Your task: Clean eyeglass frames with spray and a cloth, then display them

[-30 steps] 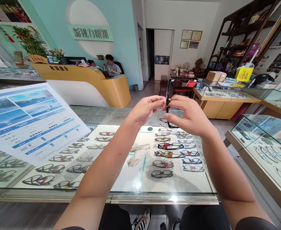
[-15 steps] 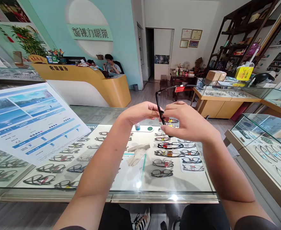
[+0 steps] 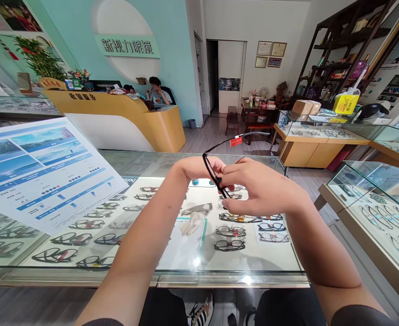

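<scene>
Over the glass display counter [image 3: 250,260], my right hand [image 3: 260,185] pinches a black pair of eyeglasses [image 3: 210,168] at its front, near the nose bridge. The pair is tilted, with one temple stretching up and away to the right and a red tag [image 3: 236,141] hanging from it. My left hand [image 3: 208,166] is bent at the wrist, its fingers curled against the far side of the same frame. The frame and my right hand partly hide those fingertips. A crumpled beige cloth [image 3: 195,210] lies below on the counter.
Rows of eyeglasses [image 3: 229,245] fill the counter. At left, a printed sheet [image 3: 50,181] stands tilted. A small bottle [image 3: 195,182] is behind my left wrist. Further off, a person [image 3: 159,93] sits at the yellow reception desk [image 3: 167,129]. Another display case [image 3: 365,217] stands at right.
Both hands have come down and slightly left and nearer, carrying the eyeglasses. The frame is tilted more, and the right hand has turned so its back shows more.
</scene>
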`<state>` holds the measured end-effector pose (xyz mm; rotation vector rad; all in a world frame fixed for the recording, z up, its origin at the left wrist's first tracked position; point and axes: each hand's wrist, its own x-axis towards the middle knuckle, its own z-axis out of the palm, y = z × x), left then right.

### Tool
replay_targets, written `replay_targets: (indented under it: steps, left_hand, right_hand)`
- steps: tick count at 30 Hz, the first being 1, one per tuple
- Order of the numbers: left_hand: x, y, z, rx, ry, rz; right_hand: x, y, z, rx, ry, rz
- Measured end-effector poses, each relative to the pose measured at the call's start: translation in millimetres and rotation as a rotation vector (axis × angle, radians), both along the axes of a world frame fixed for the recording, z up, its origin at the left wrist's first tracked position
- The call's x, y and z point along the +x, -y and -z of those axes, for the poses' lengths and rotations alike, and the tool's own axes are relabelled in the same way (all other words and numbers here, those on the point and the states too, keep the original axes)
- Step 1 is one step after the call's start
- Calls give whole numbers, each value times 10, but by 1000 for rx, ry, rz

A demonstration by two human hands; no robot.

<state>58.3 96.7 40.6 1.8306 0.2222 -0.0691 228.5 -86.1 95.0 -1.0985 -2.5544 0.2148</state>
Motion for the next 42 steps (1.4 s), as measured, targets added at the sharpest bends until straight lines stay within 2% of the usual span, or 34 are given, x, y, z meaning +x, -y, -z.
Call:
replay_targets:
  steps: [5,9,15,25,35,40,42]
  left_hand:
    - [42,20,113,-108,-11,64]
    - [34,41,121,-170,-28,68]
    - [39,36,79,-117,-40,95]
    - [10,41,65,-127,-65,83]
    - [0,-29,103,-79,-46,46]
    - [18,-1,129,-186,-17,52]
    - [23,42,149,-253,45,1]
  right_hand:
    - [-1,33,-2,-42,-43,-66]
    - [3,56,-10,-46,-54,-62]
    - [-2,41,-15,-37,-22,-30]
    - [-8,44,-5,-8,-4,-31]
    - [-33,24,5,-12,10,-19]
    - [-28,27,2,-8,-6,-33]
    - [-27,31,4,-10,-19,-42]
